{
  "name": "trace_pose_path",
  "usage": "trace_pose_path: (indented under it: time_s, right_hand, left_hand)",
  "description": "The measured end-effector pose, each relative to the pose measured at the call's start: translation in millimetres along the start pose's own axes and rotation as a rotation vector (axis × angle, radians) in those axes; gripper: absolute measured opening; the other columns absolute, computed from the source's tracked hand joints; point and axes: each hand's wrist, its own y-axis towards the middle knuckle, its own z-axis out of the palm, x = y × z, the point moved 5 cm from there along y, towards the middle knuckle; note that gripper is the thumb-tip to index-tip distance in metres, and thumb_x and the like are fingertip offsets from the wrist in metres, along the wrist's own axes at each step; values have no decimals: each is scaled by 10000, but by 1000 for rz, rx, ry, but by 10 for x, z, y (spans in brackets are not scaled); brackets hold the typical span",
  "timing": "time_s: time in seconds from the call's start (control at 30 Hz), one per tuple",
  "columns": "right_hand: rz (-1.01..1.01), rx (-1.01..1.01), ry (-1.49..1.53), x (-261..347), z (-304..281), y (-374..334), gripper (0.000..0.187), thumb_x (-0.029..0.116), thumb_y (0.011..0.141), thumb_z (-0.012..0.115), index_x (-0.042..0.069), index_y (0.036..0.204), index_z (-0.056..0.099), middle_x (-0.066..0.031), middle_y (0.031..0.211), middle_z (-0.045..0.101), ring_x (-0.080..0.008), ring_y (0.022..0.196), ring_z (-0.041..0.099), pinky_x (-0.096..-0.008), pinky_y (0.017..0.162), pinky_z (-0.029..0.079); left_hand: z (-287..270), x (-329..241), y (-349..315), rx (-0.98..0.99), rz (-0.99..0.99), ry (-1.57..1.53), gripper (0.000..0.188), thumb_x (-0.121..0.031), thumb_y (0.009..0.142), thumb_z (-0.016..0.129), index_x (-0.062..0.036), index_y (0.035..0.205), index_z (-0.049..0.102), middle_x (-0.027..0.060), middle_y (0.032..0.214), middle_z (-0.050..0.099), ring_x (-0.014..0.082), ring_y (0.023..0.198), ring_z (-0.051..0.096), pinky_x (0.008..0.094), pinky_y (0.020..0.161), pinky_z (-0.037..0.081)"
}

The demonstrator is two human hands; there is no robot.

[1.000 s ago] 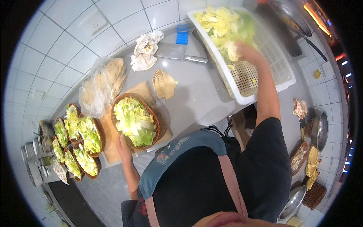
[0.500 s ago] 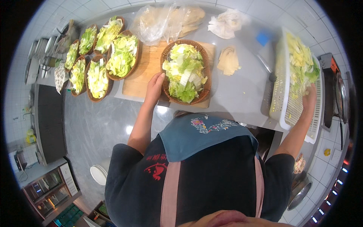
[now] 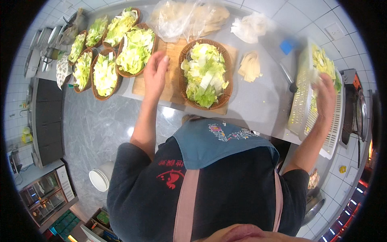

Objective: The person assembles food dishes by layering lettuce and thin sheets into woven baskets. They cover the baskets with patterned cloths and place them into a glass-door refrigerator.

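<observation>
My left hand (image 3: 156, 74) is raised over the wooden board, empty, with the thumb held apart from loosely bent fingers. To its right, a brown woven basket (image 3: 182, 82) full of chopped leafy cabbage (image 3: 204, 74) rests on the board. My right hand (image 3: 326, 94) is above a white perforated plastic crate (image 3: 297, 107) on the right, its fingers closed on pale cabbage leaves (image 3: 315, 76) that are smeared by motion. More cut cabbage (image 3: 322, 61) lies inside the crate, partly behind that hand.
Several cabbage-filled baskets (image 3: 107, 74) stand at the left of the counter. A cutting board (image 3: 167, 90) lies under the middle basket. Beyond are a clear bag of pale sheets (image 3: 189, 18), a white crumpled bag (image 3: 248, 28), stacked pale sheets (image 3: 250, 66) and a knife (image 3: 287, 75).
My left hand has let go of the basket's rim and moved left and up. My right hand has risen from inside the crate with leaves. The view has shifted slightly.
</observation>
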Motion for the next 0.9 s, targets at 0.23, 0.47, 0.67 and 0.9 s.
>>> trace_pose_path:
  time_s: [0.23,0.47,0.67,0.9]
  right_hand:
    - [27,657,248,260,2365,178,271,89,846,570,57,1113,538,-33,1023,575,-97,894,556,-245,789,455]
    - [107,703,96,-152,2789,324,307,85,825,603,52,1122,532,-23,1018,561,-105,898,550,-253,784,452]
    - [100,528,-151,-622,2801,432,356,116,798,650,49,1125,528,-28,948,589,-105,833,572,-257,760,467]
    - [14,449,-388,-654,2723,336,361,140,822,633,47,1160,549,-92,990,626,-176,858,605,-289,789,482]
  left_hand:
    - [713,-528,176,646,10,-445,377,-192,949,482,-52,1297,449,79,1139,565,146,1019,548,277,825,474]
    - [578,-201,260,669,-280,-444,291,-111,865,611,-61,1148,568,11,867,607,92,728,572,224,631,477]
    - [469,30,404,461,-72,88,201,-134,829,648,-23,996,634,-3,762,612,87,657,562,215,598,443]
    - [348,13,421,321,77,514,275,-175,777,674,-14,998,649,82,823,658,159,695,585,270,665,462]
